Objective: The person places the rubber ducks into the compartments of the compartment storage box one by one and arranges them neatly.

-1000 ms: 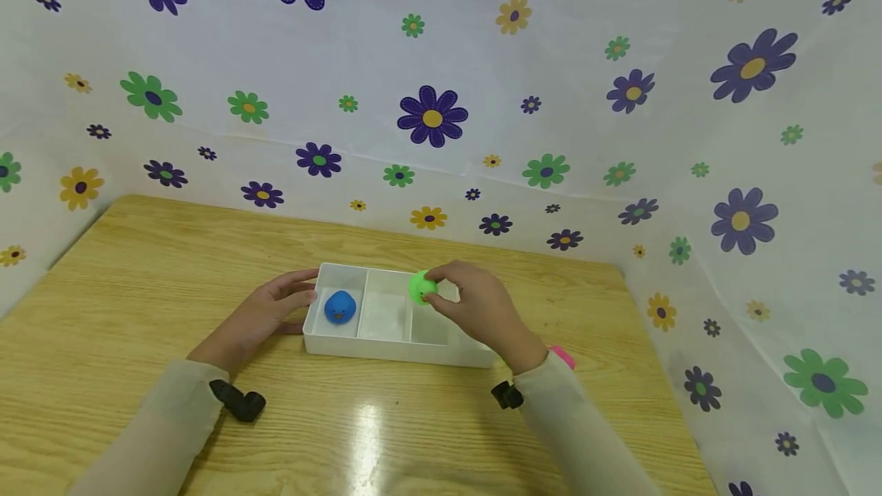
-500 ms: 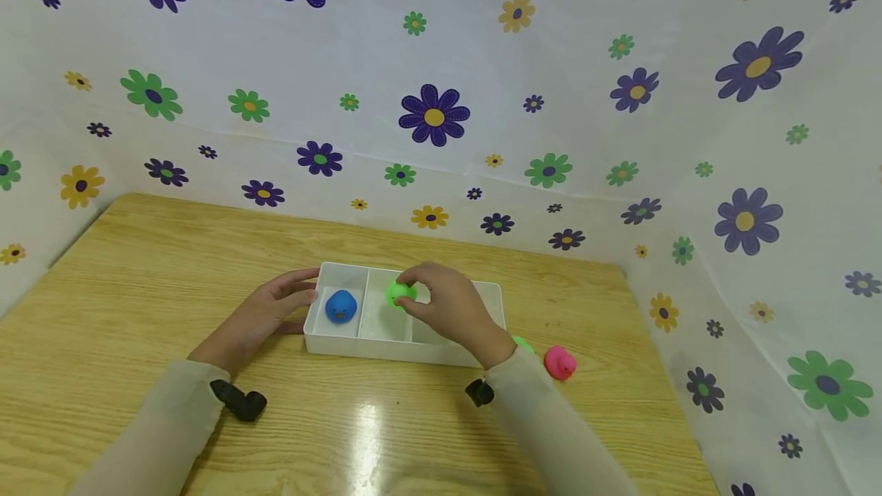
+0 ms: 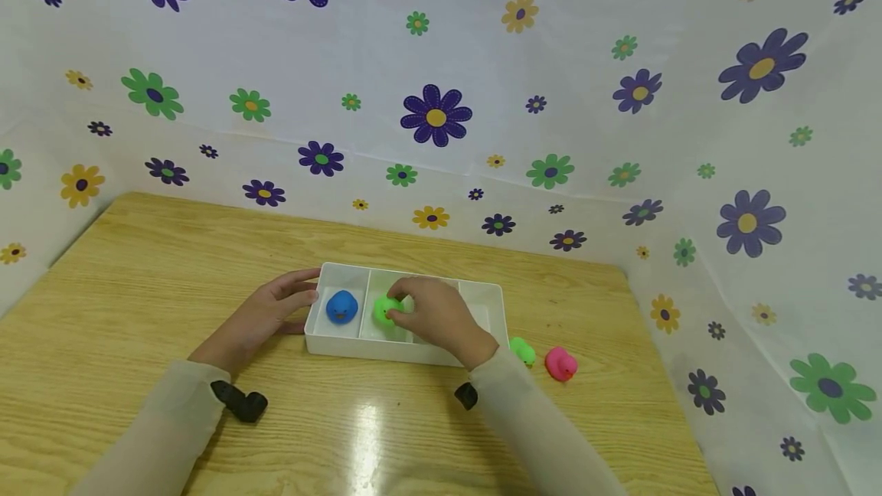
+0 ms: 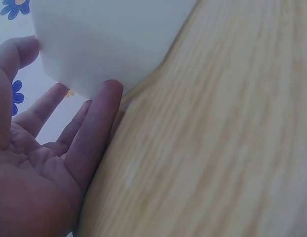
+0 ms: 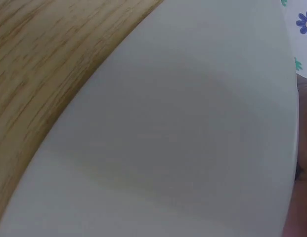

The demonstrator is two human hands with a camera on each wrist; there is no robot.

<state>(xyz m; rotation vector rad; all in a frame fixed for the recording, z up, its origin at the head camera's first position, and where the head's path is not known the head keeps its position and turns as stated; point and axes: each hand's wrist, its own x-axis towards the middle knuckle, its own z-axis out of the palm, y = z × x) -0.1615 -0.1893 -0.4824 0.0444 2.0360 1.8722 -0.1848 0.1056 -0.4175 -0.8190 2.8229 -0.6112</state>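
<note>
A white divided tray (image 3: 406, 351) rests on the table, and a blue rubber duck (image 3: 341, 307) sits in its leftmost compartment. With thumb and fingers, my right hand (image 3: 441, 318) pinches a green rubber duck (image 3: 382, 311) in the second compartment from the left. The tray's long wall (image 5: 168, 123) fills most of the right wrist view and hides that grip. At the tray's left end is my left hand (image 3: 265, 312), its fairly straight fingertips (image 4: 112, 89) touching the end wall.
Just off the tray's right end, a second green duck (image 3: 522, 351) lies on the wooden table (image 3: 310, 435). A pink duck (image 3: 561, 364) stands farther right. Flower-printed white sheeting (image 3: 331, 44) rises behind the table and along its sides.
My right hand has carried the green duck leftward and down into the second compartment. The ducks at the right have come into view from behind that arm. My left hand has stayed put.
</note>
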